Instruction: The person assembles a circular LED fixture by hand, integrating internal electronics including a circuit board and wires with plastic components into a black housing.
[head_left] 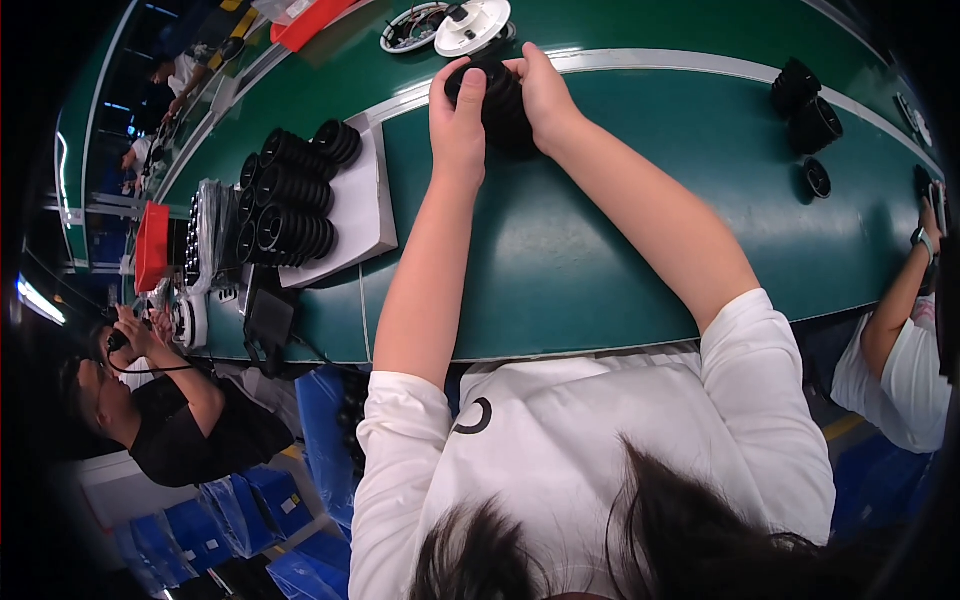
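I am closing both hands around a black ribbed cylinder (512, 118) near the top centre of the frame, my left hand (460, 120) on its left with the thumb pressing over its upper end, my right hand (550, 105) cupping its right side; most fingertips are hiding behind it, so I cannot tell how firmly they are bearing. Nor am I making out whether it is one piece or several stacked; if stacked, uneven pressure from that thumb could be shearing the layers apart. If my right palm were easing off, the cylinder could be tipping onto the green tabletop (590, 260) and rolling. Just beyond, at the top edge, a white disc (482, 32) is sitting so near my fingers that a careless push could be knocking it. Farther out, ribbed black stacks (296, 190) are crowding a white board (374, 235) at left, where a swinging left forearm could be toppling them; at upper right, a short black piece (817, 178) is lying where a rolling cylinder might be striking it.
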